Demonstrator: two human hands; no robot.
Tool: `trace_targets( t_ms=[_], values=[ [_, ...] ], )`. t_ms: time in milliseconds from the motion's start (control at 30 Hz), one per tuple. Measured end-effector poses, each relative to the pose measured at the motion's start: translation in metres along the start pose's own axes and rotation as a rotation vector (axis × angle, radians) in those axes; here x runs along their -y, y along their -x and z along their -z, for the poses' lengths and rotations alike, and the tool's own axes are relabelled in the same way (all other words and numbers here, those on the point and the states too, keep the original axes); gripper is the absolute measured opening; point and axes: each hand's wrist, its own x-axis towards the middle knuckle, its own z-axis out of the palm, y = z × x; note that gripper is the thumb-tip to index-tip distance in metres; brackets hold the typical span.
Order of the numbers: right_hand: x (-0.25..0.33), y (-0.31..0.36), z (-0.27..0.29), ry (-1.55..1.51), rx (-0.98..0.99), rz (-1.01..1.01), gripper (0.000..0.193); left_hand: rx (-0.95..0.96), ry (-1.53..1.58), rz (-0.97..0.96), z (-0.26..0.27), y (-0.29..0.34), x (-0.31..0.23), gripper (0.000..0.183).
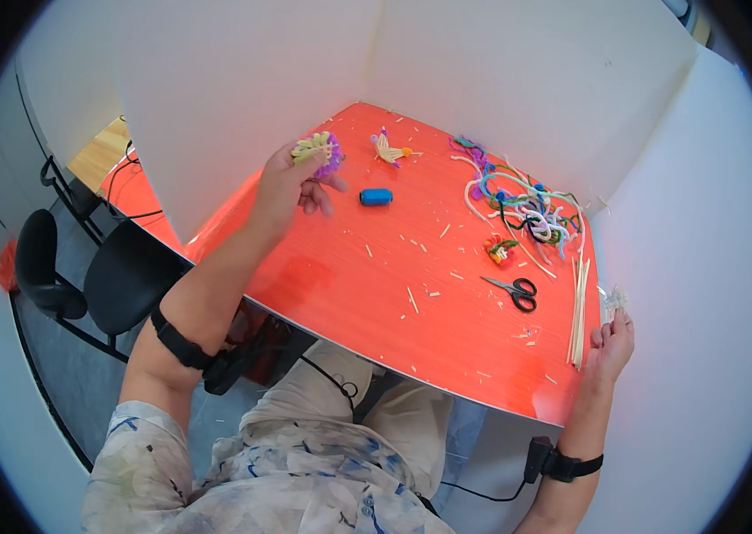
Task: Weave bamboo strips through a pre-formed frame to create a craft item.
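My left hand (280, 187) is raised over the far left of the red table. Between thumb and fingers it pinches a fuzzy yellow and purple craft piece (331, 153), its other fingers loosely curled. Nearby lie a blue thread spool (376, 197) and a small pale craft figure (387, 149) with purple and orange tips. At the table's right edge my right hand (610, 350) is closed on a small, clear, crinkled piece (614, 299), too unclear to name. Beside that hand runs a bundle of thin wooden sticks (579, 311).
Black-handled scissors (523, 294) lie right of the middle, below a red and orange fuzzy flower (500, 250). A tangle of coloured pipe cleaners (541, 218) fills the far right. Pale scraps dot the red table (349, 267). White partitions (518, 80) enclose it; a black chair (136, 276) stands left.
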Motion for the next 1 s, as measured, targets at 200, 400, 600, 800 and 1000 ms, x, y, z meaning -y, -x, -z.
trace_targets(
  t_ms=[200, 400, 600, 800, 1000],
  values=[
    [0.007, 0.007, -0.006, -0.051, 0.018, 0.058, 0.011, -0.214, -0.241, -0.212, -0.012, -0.007, 0.021, 0.021],
    [0.031, 0.065, -0.04, -0.142, 0.455, -0.032, 0.013, -0.314, -0.251, -0.241, -0.021, -0.013, 0.028, 0.018],
    [0.04, 0.045, -0.008, -0.645, 0.581, 0.0, 0.015, -0.337, -0.26, -0.267, 0.0, -0.023, 0.048, 0.016],
    [0.031, 0.033, 0.006, -0.604, 0.282, -0.011, 0.01, -0.29, -0.058, -0.216, 0.002, -0.028, 0.052, 0.018],
    [0.027, 0.022, 0.001, -0.48, -0.013, 0.001, 0.017, -0.112, 0.15, -0.074, 0.001, -0.026, 0.046, 0.02]
  ],
)
